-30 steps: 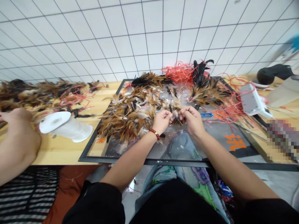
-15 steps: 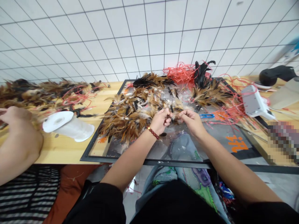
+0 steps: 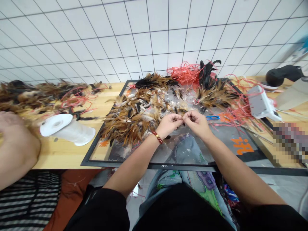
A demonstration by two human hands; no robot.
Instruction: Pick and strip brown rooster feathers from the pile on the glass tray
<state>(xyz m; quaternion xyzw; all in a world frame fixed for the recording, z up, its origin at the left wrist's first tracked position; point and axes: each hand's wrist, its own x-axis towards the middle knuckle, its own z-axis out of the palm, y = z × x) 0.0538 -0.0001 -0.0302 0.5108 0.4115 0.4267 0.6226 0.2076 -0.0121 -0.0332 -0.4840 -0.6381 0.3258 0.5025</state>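
Note:
Over the near right edge of a loose pile of brown feathers (image 3: 134, 118), my two hands meet with their fingertips touching. My left hand (image 3: 169, 125), a beaded bracelet on its wrist, is closed in a pinch. Against it, my right hand (image 3: 195, 122) pinches with thumb and forefinger. Whatever lies between the fingers is too small to make out. Just right of my right hand lies a small blue-handled tool (image 3: 213, 117). Beneath everything is a dark panel with a black frame (image 3: 101, 164).
Red plastic string (image 3: 184, 74) is heaped at the back, beside brown-and-black feather bundles (image 3: 215, 96). A white box-like object (image 3: 259, 102) stands at the right. Leftward are a white spool (image 3: 77, 131), more feathers (image 3: 29, 96) and another person's arm (image 3: 19, 141).
My hands have come together: the left shifted right and its fingers straightened somewhat, while the gap to the right hand closed. The other person's arm at the left moved slightly.

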